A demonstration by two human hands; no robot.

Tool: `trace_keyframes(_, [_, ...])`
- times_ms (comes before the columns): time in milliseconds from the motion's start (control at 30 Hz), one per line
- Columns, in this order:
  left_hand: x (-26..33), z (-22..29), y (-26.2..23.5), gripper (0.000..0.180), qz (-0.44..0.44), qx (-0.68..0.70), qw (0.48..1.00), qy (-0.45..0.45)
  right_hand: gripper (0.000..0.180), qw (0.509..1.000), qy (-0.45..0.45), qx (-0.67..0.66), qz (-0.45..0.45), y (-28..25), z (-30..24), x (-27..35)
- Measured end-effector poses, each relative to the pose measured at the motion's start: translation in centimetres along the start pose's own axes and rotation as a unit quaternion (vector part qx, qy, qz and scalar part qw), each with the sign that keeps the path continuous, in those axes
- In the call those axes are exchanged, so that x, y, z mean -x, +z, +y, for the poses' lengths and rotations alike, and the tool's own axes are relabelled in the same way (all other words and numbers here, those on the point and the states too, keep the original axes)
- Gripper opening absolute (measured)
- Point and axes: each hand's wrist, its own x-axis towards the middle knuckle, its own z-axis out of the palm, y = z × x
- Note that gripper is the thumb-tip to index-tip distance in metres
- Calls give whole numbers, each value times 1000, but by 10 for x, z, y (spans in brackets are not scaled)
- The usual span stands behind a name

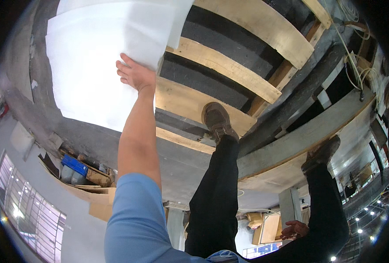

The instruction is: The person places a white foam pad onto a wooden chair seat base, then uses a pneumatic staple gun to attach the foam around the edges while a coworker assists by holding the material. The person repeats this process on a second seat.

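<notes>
My left hand (135,74) reaches out on a bare forearm with a blue sleeve and grips the right edge of a large white foam sheet (93,57). The sheet lies flat over the left end of a wooden pallet (223,65) with pale slats and dark gaps. My right hand (293,229) hangs low at the lower right beside my dark trouser leg, fingers loosely apart and holding nothing. One brown shoe (217,120) stands on a pallet slat. The other shoe (321,153) rests on the grey floor beyond the pallet's edge.
A pile of cardboard pieces and a blue crate (75,164) sits at the left. Pale cables (356,65) trail along the floor at the upper right. Grey concrete floor (291,140) surrounds the pallet. Windows and ceiling lights show near the lower rim.
</notes>
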Motion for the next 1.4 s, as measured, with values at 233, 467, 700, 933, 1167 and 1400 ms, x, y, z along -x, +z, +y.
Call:
trace_keyframes(233, [-13,-21,-40,120,-38,-53,998,9,59,978,27,158,135,-11,-32,-35])
trace_keyframes(467, [-11,-121,-247,84,2,-59,994,93,61,925,254,-47,280,-57,-67,-69])
trace_keyframes(700, [17,-135,-565,68,-120,267,953,-78,62,975,-50,75,201,-2,-14,-32])
trace_keyframes(933, [104,-88,-684,67,-166,432,878,-119,52,909,-246,190,279,42,41,-12])
trace_keyframes(1167, [167,28,-673,68,-240,393,885,77,34,778,-457,136,409,93,119,68])
trace_keyframes(1400, [239,127,-684,66,-218,400,849,268,17,441,-776,200,405,198,155,289])
